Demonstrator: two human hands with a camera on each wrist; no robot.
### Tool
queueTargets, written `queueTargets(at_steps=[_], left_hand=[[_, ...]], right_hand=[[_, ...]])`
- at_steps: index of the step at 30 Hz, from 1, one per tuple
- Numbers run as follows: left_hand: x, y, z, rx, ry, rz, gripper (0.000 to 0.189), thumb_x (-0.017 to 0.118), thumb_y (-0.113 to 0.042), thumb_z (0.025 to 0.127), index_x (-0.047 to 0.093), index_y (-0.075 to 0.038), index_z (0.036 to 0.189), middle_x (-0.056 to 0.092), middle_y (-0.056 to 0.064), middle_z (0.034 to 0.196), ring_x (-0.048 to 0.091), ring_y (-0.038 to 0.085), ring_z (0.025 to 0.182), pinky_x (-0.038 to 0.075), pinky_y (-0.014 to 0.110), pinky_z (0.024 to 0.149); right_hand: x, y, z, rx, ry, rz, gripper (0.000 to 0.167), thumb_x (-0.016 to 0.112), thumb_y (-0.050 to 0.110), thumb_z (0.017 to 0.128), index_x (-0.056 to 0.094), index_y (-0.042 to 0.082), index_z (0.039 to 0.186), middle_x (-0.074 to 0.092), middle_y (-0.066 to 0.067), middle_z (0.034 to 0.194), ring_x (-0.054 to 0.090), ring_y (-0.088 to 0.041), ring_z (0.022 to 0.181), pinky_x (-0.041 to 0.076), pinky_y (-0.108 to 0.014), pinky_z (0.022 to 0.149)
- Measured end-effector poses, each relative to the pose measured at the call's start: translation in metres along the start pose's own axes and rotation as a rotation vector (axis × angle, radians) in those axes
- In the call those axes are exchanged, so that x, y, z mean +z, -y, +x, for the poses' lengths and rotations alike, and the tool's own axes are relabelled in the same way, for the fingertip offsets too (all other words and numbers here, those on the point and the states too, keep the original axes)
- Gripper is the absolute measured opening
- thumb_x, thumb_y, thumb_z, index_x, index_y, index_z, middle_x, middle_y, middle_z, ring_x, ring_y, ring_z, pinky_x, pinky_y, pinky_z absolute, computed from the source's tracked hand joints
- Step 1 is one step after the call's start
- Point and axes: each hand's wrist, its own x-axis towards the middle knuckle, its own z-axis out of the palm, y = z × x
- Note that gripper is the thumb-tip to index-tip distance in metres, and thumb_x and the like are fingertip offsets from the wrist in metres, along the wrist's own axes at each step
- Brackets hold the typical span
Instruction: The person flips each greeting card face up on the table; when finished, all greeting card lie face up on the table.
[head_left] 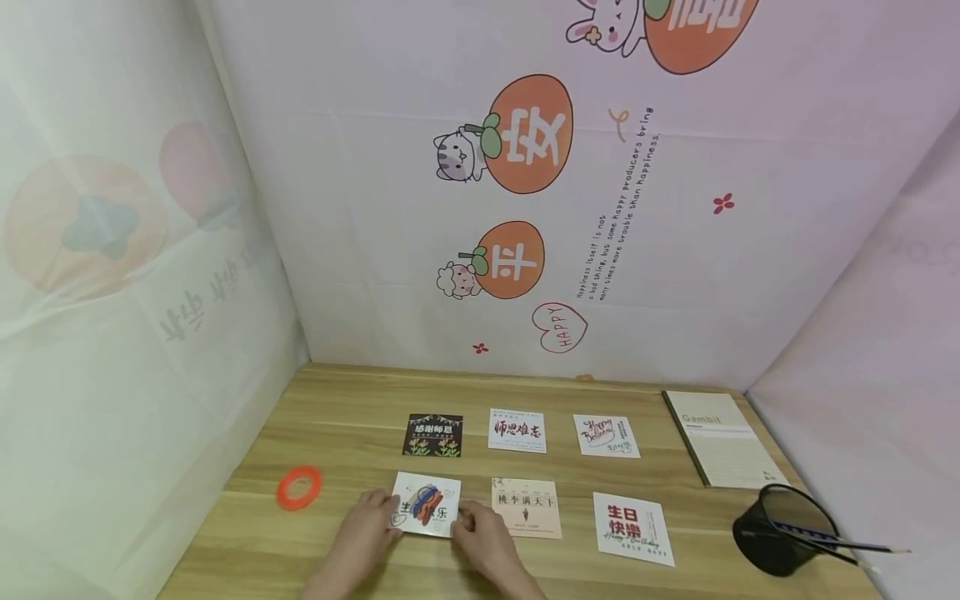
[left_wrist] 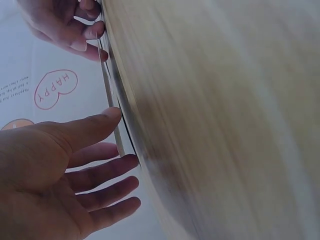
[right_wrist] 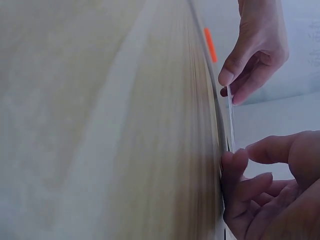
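A white greeting card (head_left: 426,527) with a colourful blue and orange picture and Chinese lettering is in front of me at the near side of the table. My left hand (head_left: 367,527) pinches its left edge, while my right hand (head_left: 486,540) pinches the right edge. Both wrist views show the card edge-on, low over the wooden tabletop (right_wrist: 165,175). Thumb and fingers of the left hand (left_wrist: 60,170) meet at the card's edge in the left wrist view. In the right wrist view, the right hand's (right_wrist: 280,200) other fingers are curled under.
Behind lie a black card (head_left: 433,435), a white card (head_left: 517,431) and a birthday card (head_left: 607,436). To the right are a beige card (head_left: 527,508) and another birthday card (head_left: 634,527). Orange tape (head_left: 282,492), a notebook (head_left: 723,442) and a black pen holder (head_left: 757,537) flank them.
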Motion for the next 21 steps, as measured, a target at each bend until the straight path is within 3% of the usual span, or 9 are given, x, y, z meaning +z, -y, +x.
queueTargets(at_steps=[8, 21], left_hand=[[0.0001, -0.0049, 0.0003, -0.004, 0.035, 0.059, 0.05, 0.082, -0.019, 0.069, 0.066, 0.005, 0.11, 0.062, 0.018, 0.103, 0.057, 0.035, 0.095, 0.051, 0.052, 0.084], [-0.0024, -0.004, -0.0008, -0.001, 0.04, 0.054, 0.045, 0.083, -0.018, 0.067, 0.067, 0.002, 0.103, 0.06, 0.015, 0.098, 0.057, 0.03, 0.087, 0.053, 0.048, 0.075]], right_hand=[[0.0003, 0.003, 0.0019, 0.014, -0.011, -0.098, 0.035, 0.064, 0.011, 0.083, 0.066, -0.004, 0.115, 0.046, 0.008, 0.061, 0.037, -0.005, 0.05, 0.03, -0.022, 0.043], [0.0016, 0.0023, 0.0036, 0.009, -0.004, -0.146, 0.034, 0.065, 0.012, 0.085, 0.065, -0.005, 0.115, 0.047, 0.007, 0.061, 0.038, -0.005, 0.049, 0.031, -0.023, 0.042]])
